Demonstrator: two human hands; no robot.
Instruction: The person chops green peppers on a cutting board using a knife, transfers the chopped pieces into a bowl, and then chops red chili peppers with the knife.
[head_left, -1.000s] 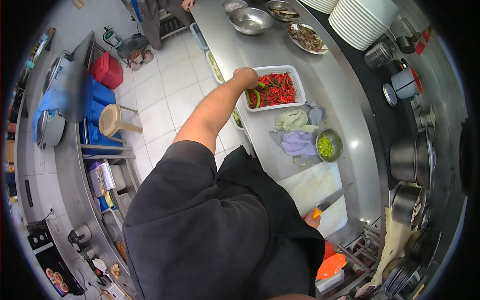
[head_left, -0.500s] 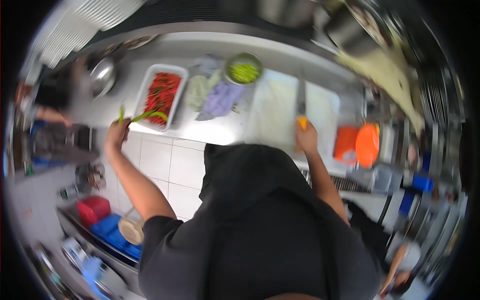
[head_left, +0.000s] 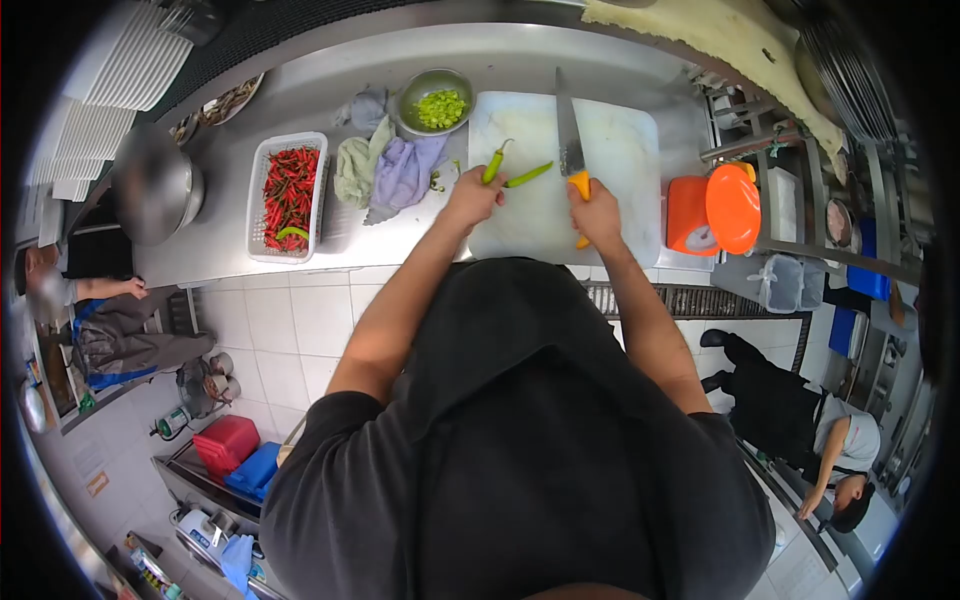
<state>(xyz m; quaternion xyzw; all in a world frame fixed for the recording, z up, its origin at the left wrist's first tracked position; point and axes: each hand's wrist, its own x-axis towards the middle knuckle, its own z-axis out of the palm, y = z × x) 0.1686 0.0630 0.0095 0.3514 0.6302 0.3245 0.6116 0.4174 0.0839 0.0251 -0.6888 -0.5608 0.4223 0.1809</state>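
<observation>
Over the left part of the white cutting board (head_left: pixel 610 130), my left hand (head_left: pixel 474 196) is closed around green chili peppers (head_left: pixel 527 175). One points up with its stem showing and another sticks out to the right. My right hand (head_left: pixel 597 212) grips the orange handle of a kitchen knife (head_left: pixel 569 125), its broad blade lying away from me across the board. Beyond the board's left corner stands a metal bowl (head_left: pixel 405 108) of chopped green pepper (head_left: pixel 440 108). Farther left is a white basket (head_left: pixel 258 235) of red chilies (head_left: pixel 290 190), with a green one on top.
Crumpled cloths (head_left: pixel 400 175) lie between basket and board. An orange kitchen scale (head_left: pixel 690 212) stands right of the board. A large metal bowl (head_left: pixel 160 190) sits at the counter's left end. One person (head_left: pixel 780 400) is behind at right; another person's arm (head_left: pixel 105 288) shows at left.
My left hand has moved right from beside the basket to the cutting board, carrying green chilies. My right hand still holds the knife. The view has shifted, and the blur is less.
</observation>
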